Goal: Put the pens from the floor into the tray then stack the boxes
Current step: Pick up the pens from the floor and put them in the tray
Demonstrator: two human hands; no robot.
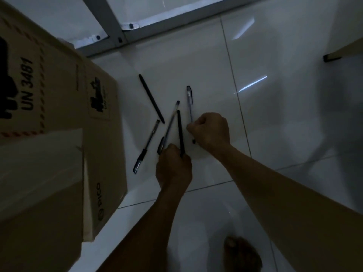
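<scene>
Several pens lie on the white tiled floor. My left hand [173, 167] is closed around the lower ends of a black pen [180, 130] and a clear pen [170, 122]. My right hand [210, 130] is closed on a clear capped pen [189, 103] that points away from me. A long black pen [151, 98] lies free to the upper left. Another clear pen with a dark grip [146, 146] lies free to the left of my left hand. No tray is in view.
A large cardboard box [59, 91] marked UN 3481 stands at the left, with a smaller box [39, 193] in front of it. A metal frame [125, 30] runs along the far floor. My bare foot [242, 254] is at the bottom.
</scene>
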